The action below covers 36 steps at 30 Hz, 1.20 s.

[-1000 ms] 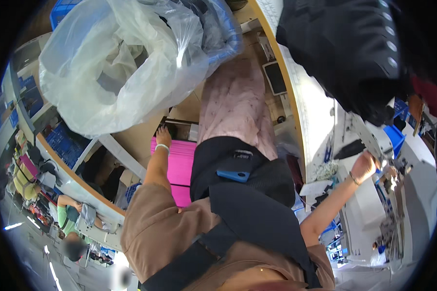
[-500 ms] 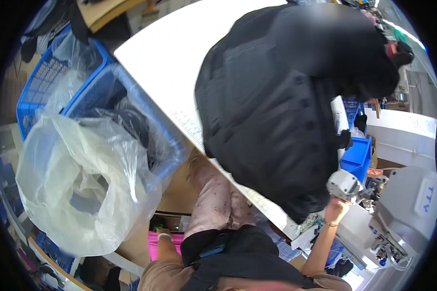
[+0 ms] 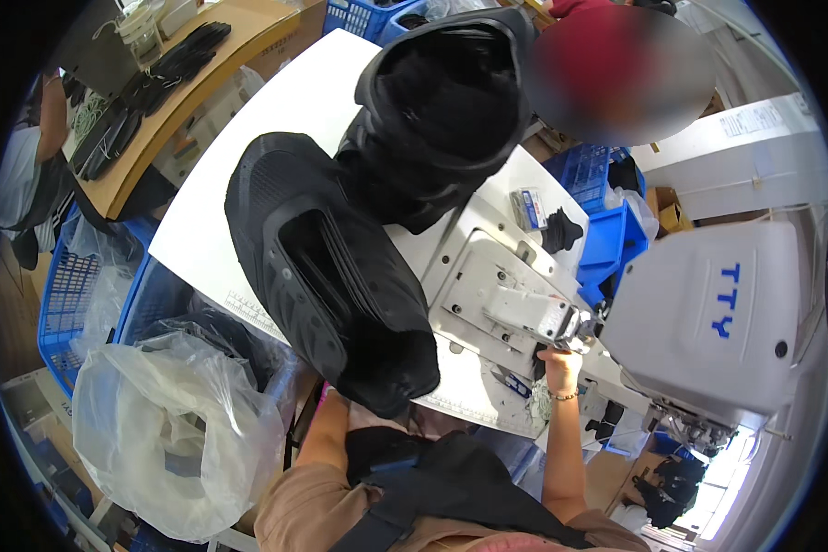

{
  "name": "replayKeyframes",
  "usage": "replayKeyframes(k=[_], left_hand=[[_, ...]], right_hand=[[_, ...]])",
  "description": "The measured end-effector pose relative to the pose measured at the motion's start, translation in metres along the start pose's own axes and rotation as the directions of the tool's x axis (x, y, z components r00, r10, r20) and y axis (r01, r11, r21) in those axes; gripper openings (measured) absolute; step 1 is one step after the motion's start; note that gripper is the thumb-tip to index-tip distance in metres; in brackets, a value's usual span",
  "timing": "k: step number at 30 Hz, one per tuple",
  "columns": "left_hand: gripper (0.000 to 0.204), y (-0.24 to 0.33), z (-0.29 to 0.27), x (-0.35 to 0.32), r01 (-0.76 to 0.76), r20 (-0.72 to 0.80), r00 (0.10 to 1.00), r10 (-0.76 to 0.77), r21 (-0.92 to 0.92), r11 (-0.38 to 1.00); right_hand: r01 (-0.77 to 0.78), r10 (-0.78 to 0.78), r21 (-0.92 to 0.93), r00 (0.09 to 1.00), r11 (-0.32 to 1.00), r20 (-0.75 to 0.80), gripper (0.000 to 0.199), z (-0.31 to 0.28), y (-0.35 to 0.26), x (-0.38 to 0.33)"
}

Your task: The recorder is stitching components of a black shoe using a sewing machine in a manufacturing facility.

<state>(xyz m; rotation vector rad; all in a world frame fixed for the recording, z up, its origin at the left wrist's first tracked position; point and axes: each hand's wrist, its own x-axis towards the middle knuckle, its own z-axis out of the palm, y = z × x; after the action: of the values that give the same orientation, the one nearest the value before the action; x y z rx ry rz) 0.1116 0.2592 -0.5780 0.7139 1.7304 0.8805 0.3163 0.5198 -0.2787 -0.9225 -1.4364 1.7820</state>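
We're watching the right hand (image 3: 562, 370) right up against the metal end of the white machine arm (image 3: 529, 313), its fingers bending under that end and partly hiding from us; so we can't be telling whether they're gripping it or only touching; the left forearm (image 3: 325, 437) is running up behind the near end of the black fabric, hiding the left hand, and its grip we can't be reading either; just left of the machine arm, two bulky black parts are lying on the white table (image 3: 305, 106), the nearer part (image 3: 290, 262) showing a long opening and the farther part (image 3: 442, 101) gaping wide; they're touching, though whether they're joined we can't be saying; beside the right hand we're spotting a dark blue tool (image 3: 517, 385) and pale threads (image 3: 540, 405); farther out, a grey machine head (image 3: 708, 322) is standing rightward, while a clear plastic bag (image 3: 235, 442) is bulging lower left.
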Motion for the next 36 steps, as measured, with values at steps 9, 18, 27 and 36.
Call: replayKeyframes(k=[9, 18, 27, 36], left_hand=[[0.054, 0.03, 0.009, -0.009, -0.468, -0.002, 0.862, 0.507, 0.38, 0.798], [0.034, -0.024, 0.115, 0.038, -0.556, 0.035, 0.784, 0.62, 0.485, 0.675], [0.022, -0.027, 0.11, 0.007, -0.617, 0.464, 0.759, 0.456, 0.736, 0.277], [0.025, 0.024, 0.108, 0.008, -0.388, 0.616, 0.779, 0.118, 0.326, 0.862]], right_hand=[[0.203, -0.191, 0.059, 0.968, 0.977, -0.162, 0.018, 0.014, 0.02, 0.013], [0.54, -0.528, 0.015, 0.817, 0.842, 0.232, 0.007, 0.026, 0.009, 0.047], [0.549, -0.553, 0.074, 0.829, 0.833, 0.083, 0.006, 0.037, 0.013, 0.043], [0.38, -0.375, -0.062, 0.924, 0.923, 0.076, 0.042, 0.021, 0.025, 0.03]])
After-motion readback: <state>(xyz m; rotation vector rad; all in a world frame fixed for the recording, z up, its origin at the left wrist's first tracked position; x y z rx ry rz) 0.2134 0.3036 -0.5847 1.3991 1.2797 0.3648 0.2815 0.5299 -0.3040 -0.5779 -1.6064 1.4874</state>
